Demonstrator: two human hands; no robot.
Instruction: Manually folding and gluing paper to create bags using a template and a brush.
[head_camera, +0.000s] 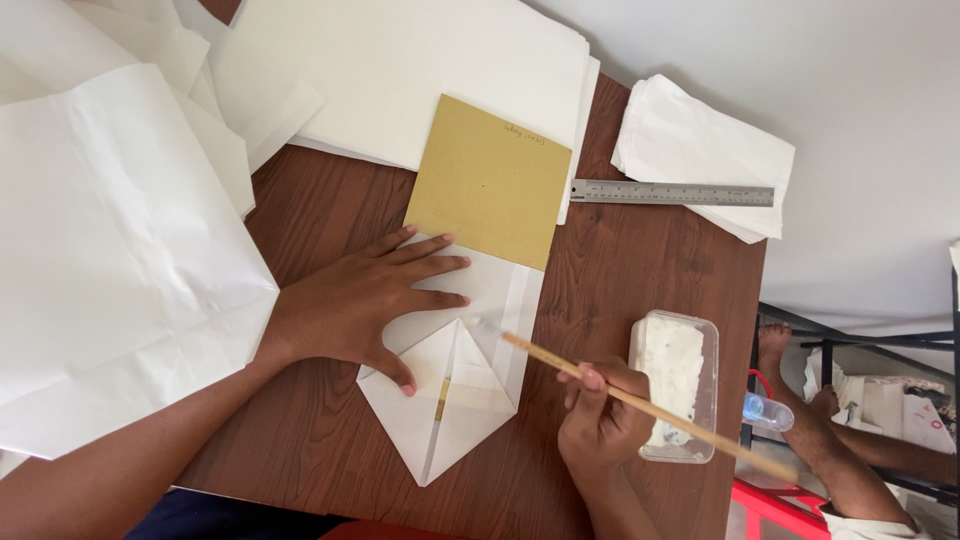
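Observation:
My left hand (365, 303) lies flat, fingers spread, on a folded white paper piece (450, 400) in the middle of the brown wooden table (620, 290). The paper's lower end is folded into a point. A tan cardboard sheet (490, 180) pokes out of its top. My right hand (598, 420) grips a thin wooden brush (640, 403). The brush tip touches the paper at the folded flaps, just right of my left fingers.
A clear plastic tub of white paste (678, 385) stands right of my right hand. A steel ruler (672, 194) lies across a small stack of white bags (705, 155). Large white sheets (110, 250) cover the left and back. Another person's legs (830, 440) show beyond the table's right edge.

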